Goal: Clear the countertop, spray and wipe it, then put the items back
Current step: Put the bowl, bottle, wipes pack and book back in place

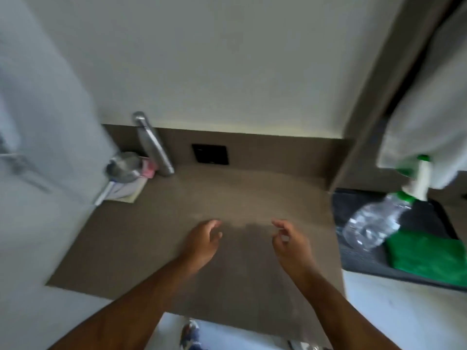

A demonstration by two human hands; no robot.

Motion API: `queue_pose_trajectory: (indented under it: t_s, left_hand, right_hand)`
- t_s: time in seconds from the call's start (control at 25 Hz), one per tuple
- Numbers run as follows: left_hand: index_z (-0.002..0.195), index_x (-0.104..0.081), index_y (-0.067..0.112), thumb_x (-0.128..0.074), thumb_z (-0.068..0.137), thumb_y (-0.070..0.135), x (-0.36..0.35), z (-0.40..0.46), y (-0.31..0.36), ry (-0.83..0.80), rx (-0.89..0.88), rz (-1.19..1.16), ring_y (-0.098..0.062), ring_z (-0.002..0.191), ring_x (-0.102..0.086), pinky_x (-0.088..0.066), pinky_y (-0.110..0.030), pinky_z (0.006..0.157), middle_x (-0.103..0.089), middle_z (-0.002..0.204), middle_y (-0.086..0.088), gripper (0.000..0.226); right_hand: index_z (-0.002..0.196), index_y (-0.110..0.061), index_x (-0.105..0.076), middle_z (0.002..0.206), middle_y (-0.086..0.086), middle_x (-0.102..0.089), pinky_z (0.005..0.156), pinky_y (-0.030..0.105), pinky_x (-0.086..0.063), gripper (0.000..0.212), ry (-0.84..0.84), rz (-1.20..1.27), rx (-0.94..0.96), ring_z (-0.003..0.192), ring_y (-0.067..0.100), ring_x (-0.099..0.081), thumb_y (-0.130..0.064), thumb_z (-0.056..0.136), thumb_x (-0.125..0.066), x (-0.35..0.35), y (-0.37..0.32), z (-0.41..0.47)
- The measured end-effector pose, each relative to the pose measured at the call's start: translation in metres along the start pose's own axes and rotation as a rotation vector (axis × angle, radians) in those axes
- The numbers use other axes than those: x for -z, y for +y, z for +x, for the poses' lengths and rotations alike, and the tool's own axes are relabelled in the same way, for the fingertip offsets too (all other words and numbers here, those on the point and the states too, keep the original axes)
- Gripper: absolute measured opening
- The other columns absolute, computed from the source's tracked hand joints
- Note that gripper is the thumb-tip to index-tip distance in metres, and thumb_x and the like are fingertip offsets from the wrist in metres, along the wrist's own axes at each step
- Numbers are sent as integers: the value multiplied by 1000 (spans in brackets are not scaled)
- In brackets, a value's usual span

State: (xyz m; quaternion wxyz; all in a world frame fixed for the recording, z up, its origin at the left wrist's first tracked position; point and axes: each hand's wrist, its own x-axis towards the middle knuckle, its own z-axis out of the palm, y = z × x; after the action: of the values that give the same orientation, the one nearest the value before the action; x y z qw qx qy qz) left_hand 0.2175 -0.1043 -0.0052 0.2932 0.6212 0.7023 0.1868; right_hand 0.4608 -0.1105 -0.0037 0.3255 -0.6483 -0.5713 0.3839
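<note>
A brown countertop [177, 223] fills the middle of the blurred head view. My left hand [202, 242] and my right hand [290, 242] hover side by side over its centre, fingers loosely curled and holding nothing. In the back left corner stand a tall steel bottle [154, 145], a steel bowl or lid [123, 166], a pink item [149, 169] and papers with a pen [121, 192]. On the right, a dark tray [358, 258] carries a clear plastic bottle [371, 223], a green cloth [424, 253] and a white spray bottle with green trigger [422, 180].
A black wall socket [210, 154] sits in the backsplash behind the counter. A white cupboard or fridge side [38, 122] bounds the left. A brown pillar [374, 97] and a hanging white cloth [434, 97] bound the right. Pale floor shows below the counter's front edge.
</note>
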Motion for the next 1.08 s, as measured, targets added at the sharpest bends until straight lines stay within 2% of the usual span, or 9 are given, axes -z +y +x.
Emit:
queue_pose_trajectory:
  t_s: [0.08,0.16,0.28,0.4,0.48,0.64,0.84,0.92,1.08]
  left_hand:
    - [132,-57,5,-61,93,16,66,14,-44,86,18,105,-28,124,-55,-39,-32,106,-61,132,-16,41]
    - [135,-54,3,-59,93,16,133,32,-93,203,59,166,-31,125,-53,-37,-37,106,-58,133,-19,43]
    - [134,-56,11,-58,93,17,209,71,-154,350,119,203,-32,124,-52,-39,-38,104,-59,133,-15,42]
    - [132,-55,19,-53,94,21,241,112,-185,344,116,264,-32,120,-54,-45,-42,100,-60,132,-9,39]
    - [134,-54,18,-53,94,21,245,134,-202,327,66,295,-31,120,-56,-46,-41,98,-60,132,-10,40]
    - [119,-64,11,-56,92,17,233,163,-228,308,-28,346,-31,105,-64,-49,-39,87,-69,112,-12,28]
    - [101,-68,18,-63,89,23,231,185,-239,213,-48,627,-25,86,-69,-52,-33,75,-72,93,-5,14]
    - [96,-70,17,-69,85,22,235,183,-235,183,-44,650,-24,83,-70,-54,-33,72,-73,90,-5,12]
    - [73,-73,16,-80,69,7,229,163,-209,278,-97,621,-23,61,-68,-54,-31,56,-69,66,-4,12]
  right_hand:
    - [123,-21,-62,115,-1,-65,87,30,-50,30,-87,-36,98,101,16,-63,-18,93,-60,-52,-51,23]
    - [127,-16,-60,120,5,-63,91,35,-50,34,-138,-53,180,104,21,-63,-18,93,-63,-113,-114,51]
    - [131,-11,-57,128,8,-62,96,31,-46,44,-116,-78,302,113,22,-60,-17,89,-68,-189,-205,105]
    - [140,-16,-46,136,2,-55,98,27,-40,58,-68,-79,314,121,15,-53,-24,87,-68,-235,-273,155]
    - [142,-20,-40,138,3,-52,99,30,-42,64,-39,-109,312,123,17,-51,-25,85,-69,-257,-304,182]
    - [142,-20,-36,137,7,-51,102,43,-46,65,-34,-251,339,122,25,-53,-24,85,-68,-282,-328,215]
    - [125,-20,-45,112,0,-62,82,29,-47,46,-39,-222,355,100,21,-60,-22,86,-69,-287,-331,227]
    - [118,-26,-45,101,-10,-59,71,19,-44,43,-26,-139,319,93,13,-60,-20,84,-72,-277,-325,219]
    - [121,-30,-47,100,-21,-57,69,8,-45,49,98,48,266,91,-2,-61,-17,82,-74,-234,-287,180]
